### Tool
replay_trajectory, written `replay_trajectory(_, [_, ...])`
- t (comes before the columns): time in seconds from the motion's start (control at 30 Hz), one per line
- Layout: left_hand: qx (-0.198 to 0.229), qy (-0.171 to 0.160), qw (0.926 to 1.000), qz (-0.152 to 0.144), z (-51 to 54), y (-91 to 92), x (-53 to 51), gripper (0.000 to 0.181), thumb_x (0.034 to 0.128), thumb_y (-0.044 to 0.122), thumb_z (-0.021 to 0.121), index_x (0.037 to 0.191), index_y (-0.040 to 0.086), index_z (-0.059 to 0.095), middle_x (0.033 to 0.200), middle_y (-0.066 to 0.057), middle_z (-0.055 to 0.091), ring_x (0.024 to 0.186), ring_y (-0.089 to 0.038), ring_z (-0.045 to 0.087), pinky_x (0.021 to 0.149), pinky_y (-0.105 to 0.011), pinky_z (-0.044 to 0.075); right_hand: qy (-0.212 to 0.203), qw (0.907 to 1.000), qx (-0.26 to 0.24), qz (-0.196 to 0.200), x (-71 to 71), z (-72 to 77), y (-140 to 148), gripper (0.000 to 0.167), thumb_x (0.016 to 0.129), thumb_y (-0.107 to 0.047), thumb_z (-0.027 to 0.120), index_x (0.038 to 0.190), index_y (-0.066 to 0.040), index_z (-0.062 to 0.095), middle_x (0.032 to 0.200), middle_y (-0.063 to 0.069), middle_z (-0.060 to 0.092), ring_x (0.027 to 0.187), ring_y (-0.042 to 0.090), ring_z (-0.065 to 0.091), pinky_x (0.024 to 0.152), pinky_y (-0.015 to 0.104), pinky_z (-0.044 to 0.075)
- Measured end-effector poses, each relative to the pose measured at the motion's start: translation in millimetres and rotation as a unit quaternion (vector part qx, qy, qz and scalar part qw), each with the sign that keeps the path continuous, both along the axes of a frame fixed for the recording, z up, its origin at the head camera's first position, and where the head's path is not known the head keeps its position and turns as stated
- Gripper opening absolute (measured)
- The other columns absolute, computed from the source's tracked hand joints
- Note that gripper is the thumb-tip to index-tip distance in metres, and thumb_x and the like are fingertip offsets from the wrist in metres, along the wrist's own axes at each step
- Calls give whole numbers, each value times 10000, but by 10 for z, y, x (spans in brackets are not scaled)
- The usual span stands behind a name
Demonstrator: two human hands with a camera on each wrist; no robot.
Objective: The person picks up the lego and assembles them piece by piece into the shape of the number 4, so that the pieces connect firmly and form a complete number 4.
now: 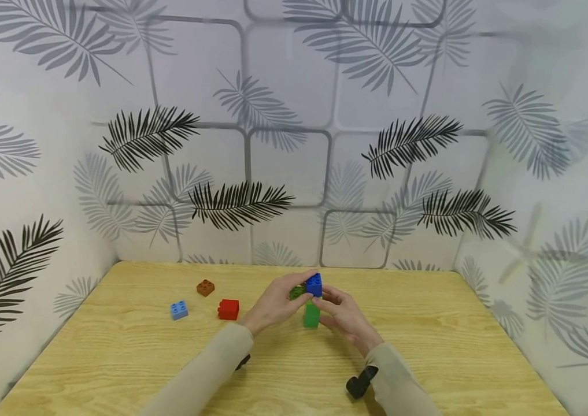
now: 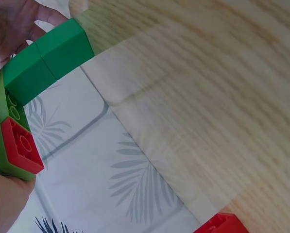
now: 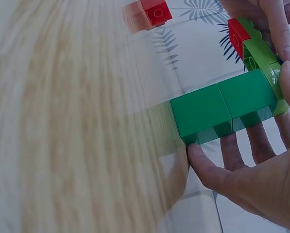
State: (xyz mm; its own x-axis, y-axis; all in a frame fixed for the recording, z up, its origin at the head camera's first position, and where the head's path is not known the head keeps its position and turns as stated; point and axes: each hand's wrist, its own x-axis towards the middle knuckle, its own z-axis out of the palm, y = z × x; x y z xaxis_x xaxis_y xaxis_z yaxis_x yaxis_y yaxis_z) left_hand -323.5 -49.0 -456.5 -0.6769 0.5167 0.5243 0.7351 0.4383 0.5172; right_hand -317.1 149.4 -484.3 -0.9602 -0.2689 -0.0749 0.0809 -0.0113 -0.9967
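Two stacked green bricks [image 1: 311, 315] [image 2: 50, 60] [image 3: 225, 107] stand on the table, a lime green piece [image 1: 296, 292] [image 3: 261, 51] across their top. A red brick [image 2: 22, 145] [image 3: 238, 36] hangs under the lime piece's left end. On top is a dark blue brick [image 1: 313, 284], which my left hand [image 1: 278, 300] [image 2: 6, 199] pinches between thumb and fingers. My right hand [image 1: 348, 320] [image 3: 261, 182] holds the stack from the right, its thumb near the blue brick and its fingers curved around the green bricks' far side. The left fingertips are partly hidden.
Left of the stack on the wooden table [image 1: 132, 346] lie a red brick [image 1: 228, 309] on its side, a light blue brick [image 1: 179, 310] and a brown brick [image 1: 205, 288]. A leaf-patterned wall covering [image 1: 288, 167] rises behind the table's back edge.
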Motion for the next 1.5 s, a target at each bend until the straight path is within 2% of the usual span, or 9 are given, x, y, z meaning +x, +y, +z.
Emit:
replay_trajectory(0.3, [-517,191,9983,189,88,16,42,553,959,203,642,1481,210,459,1321,-53,636,1180,-219,615,980,-398,511,21,9999,117,71,-11,11,19,543,955,-229,653,1454,-101,480,1441,161,481,1193,208,559,1053,499,443])
replay_trajectory(0.47, [-728,103,9967,348,113,45,33,548,958,218,644,1476,198,467,1308,-51,644,1170,-211,617,988,-388,505,-3,9999,111,80,-43,-18,49,542,950,-241,659,1450,-117,490,1428,138,500,1194,199,553,1041,470,460])
replay_trajectory(0.67, [-878,-111,9956,311,172,66,47,558,955,217,650,1480,191,461,1309,-71,639,1177,-231,613,1007,-402,494,20,9999,29,147,-51,-31,87,549,949,-245,661,1452,-120,482,1419,130,503,1191,205,537,959,386,512])
replay_trajectory(0.83, [-987,-349,9939,359,171,47,48,606,921,199,697,1479,215,462,1249,-78,640,1138,-232,613,991,-414,501,48,9994,-287,183,-6,12,86,574,972,-267,626,1473,-69,426,1421,168,459,1221,253,508,974,504,497])
replay_trajectory(0.97, [-914,-576,9934,393,169,27,28,635,904,190,716,1481,251,458,1244,-67,623,1133,-222,602,992,-406,500,196,9986,-481,38,22,89,43,584,987,-331,594,1460,-36,422,1436,206,424,1315,337,437,1011,581,449])
replay_trajectory(1.13, [-792,-661,9941,331,166,12,13,636,898,169,721,1475,257,467,1277,-68,620,1153,-231,595,991,-405,503,492,9976,-139,-466,42,181,-62,597,940,-426,639,1383,-43,520,1387,195,500,1331,368,452,1024,529,461])
replay_trajectory(1.3, [-727,-504,9957,285,144,0,10,630,896,158,724,1469,243,477,1272,-50,633,1135,-214,602,981,-392,508,729,9920,39,-1034,71,232,-187,525,922,-406,674,1283,-31,607,1195,91,613,1126,233,582,994,428,497])
replay_trajectory(1.4, [-655,-444,9966,224,138,3,0,622,889,141,730,1458,221,493,1272,-25,642,1099,-186,609,972,-375,510,743,9911,28,-1108,73,240,-214,492,935,-379,665,1275,-30,605,1149,47,620,1054,163,580,969,367,490])
replay_trajectory(1.5, [-559,-471,9972,177,135,6,-13,616,882,128,737,1448,199,503,1270,-3,647,1072,-168,612,967,-365,511,724,9911,-55,-1117,70,239,-223,472,946,-357,655,1286,-36,590,1141,29,613,1045,143,571,980,369,475])
